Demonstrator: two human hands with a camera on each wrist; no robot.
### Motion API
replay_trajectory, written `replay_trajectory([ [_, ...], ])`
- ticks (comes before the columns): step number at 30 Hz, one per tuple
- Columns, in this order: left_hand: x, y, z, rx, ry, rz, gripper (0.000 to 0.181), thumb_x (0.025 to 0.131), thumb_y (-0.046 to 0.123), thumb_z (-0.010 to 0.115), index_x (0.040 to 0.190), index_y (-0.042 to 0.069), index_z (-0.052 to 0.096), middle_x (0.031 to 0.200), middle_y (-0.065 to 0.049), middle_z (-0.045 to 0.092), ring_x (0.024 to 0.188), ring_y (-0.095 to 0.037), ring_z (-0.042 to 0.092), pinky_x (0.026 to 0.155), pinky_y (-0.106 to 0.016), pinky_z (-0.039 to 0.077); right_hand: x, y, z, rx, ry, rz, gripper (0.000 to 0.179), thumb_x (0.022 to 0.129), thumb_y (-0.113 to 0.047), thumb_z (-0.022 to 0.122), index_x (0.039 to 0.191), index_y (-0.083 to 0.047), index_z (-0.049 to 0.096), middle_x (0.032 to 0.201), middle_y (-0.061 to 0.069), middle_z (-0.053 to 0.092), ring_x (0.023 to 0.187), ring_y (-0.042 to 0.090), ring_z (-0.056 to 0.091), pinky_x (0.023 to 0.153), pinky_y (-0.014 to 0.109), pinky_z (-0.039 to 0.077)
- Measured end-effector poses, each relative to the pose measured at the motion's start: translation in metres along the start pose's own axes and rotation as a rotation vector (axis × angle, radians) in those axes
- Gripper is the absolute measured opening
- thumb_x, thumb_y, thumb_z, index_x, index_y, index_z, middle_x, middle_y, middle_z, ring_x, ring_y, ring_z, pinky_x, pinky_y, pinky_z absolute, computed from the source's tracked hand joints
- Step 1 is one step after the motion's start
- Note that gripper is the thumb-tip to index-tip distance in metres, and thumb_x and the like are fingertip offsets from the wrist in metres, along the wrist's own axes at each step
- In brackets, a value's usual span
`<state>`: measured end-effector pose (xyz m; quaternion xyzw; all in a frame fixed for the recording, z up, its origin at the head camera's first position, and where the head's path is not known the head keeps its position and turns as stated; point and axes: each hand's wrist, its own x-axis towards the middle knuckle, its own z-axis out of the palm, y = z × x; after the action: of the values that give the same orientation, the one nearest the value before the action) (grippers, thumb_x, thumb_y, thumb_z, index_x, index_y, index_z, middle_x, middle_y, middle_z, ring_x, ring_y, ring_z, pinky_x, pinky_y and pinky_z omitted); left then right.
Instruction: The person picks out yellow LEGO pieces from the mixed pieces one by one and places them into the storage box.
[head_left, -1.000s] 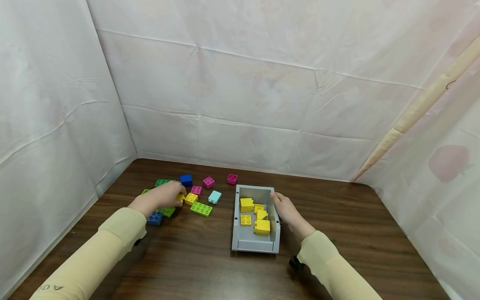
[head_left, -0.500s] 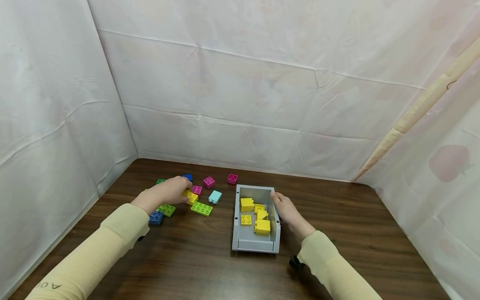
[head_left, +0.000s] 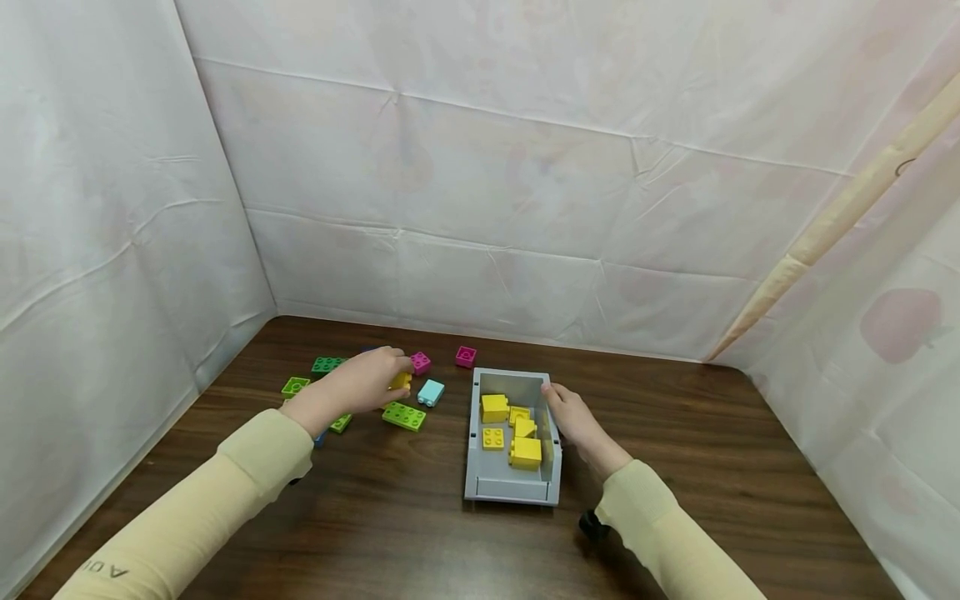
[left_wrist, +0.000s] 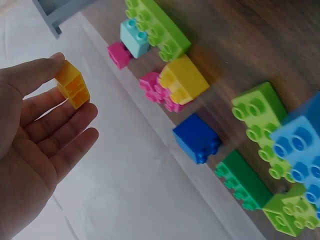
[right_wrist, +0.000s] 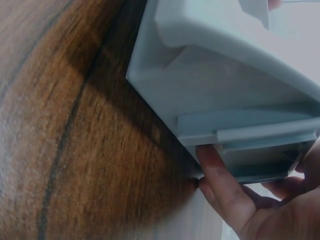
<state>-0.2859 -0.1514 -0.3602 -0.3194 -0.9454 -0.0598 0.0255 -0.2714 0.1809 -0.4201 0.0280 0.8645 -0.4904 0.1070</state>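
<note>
My left hand [head_left: 363, 379] pinches a yellow toy building brick [left_wrist: 74, 85] between thumb and fingertips, its hollow underside showing in the left wrist view. Below that hand lie loose bricks, among them a second yellow brick [left_wrist: 186, 80], a dark blue one [left_wrist: 196, 137] and a lime one [head_left: 403, 416]. To the right stands a grey plastic bin [head_left: 513, 493] with several yellow bricks [head_left: 526, 452] inside. My right hand [head_left: 573, 417] grips the bin's right side, thumb at the rim; in the right wrist view its fingers [right_wrist: 220, 180] press the outer wall.
A light blue brick [head_left: 431, 392] and two pink bricks, one [head_left: 466, 357] further back, lie between the left hand and the bin. Green brick [head_left: 327, 365] and lime brick [head_left: 295, 386] sit at the left. White cloth [head_left: 480, 275] hangs behind the wooden table [head_left: 420, 517].
My left hand has moved right across the loose bricks and now carries a yellow brick clear in its fingertips. The right hand and the bin have stayed in place.
</note>
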Motion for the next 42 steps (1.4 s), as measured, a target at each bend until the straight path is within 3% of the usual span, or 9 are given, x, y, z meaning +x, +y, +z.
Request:
replay_trajectory([
  [11,0.005,0.027,-0.007,0.031,0.059,0.065,0.033,0.087,0.026,0.069,0.114,0.007,0.065,0.109,-0.006,0.063,0.101,-0.021,0.06,0.085,-0.034,0.053,-0.001,0.0,-0.001,-0.001,0.0,0.001,0.056,0.103,-0.039,0.031,0.144,-0.002,0.035,0.139,0.023,0.045,0.113,0.032,0.052,0.078,0.047,0.053],
  [16,0.008,0.041,-0.012,0.061,0.093,0.103,0.033,0.084,0.024,0.072,0.112,0.007,0.066,0.104,-0.005,0.064,0.096,-0.018,0.059,0.083,-0.03,0.053,-0.002,-0.001,-0.002,-0.005,0.002,0.005,0.056,0.102,-0.04,0.031,0.144,-0.003,0.034,0.139,0.022,0.045,0.112,0.031,0.052,0.074,0.044,0.053],
  [23,0.01,0.06,-0.016,0.069,0.079,0.153,0.036,0.084,0.026,0.072,0.114,0.008,0.065,0.103,-0.004,0.064,0.094,-0.017,0.058,0.085,-0.03,0.053,-0.002,-0.001,-0.003,-0.01,0.005,-0.005,0.056,0.103,-0.04,0.031,0.143,-0.002,0.036,0.137,0.023,0.046,0.111,0.031,0.053,0.077,0.044,0.053],
  [30,0.012,0.078,-0.021,0.089,0.104,0.192,0.039,0.083,0.031,0.072,0.115,0.01,0.065,0.106,-0.001,0.065,0.095,-0.014,0.057,0.087,-0.027,0.052,-0.002,0.001,-0.004,0.0,0.002,-0.006,0.056,0.102,-0.04,0.031,0.143,-0.002,0.036,0.134,0.023,0.049,0.106,0.03,0.056,0.07,0.043,0.054],
  [42,0.017,0.106,-0.021,0.089,0.111,0.297,0.038,0.083,0.028,0.073,0.115,0.008,0.065,0.108,-0.003,0.065,0.098,-0.016,0.059,0.092,-0.029,0.05,-0.001,0.002,-0.004,-0.006,0.003,0.001,0.057,0.102,-0.041,0.031,0.144,-0.002,0.034,0.137,0.022,0.047,0.11,0.031,0.054,0.076,0.045,0.054],
])
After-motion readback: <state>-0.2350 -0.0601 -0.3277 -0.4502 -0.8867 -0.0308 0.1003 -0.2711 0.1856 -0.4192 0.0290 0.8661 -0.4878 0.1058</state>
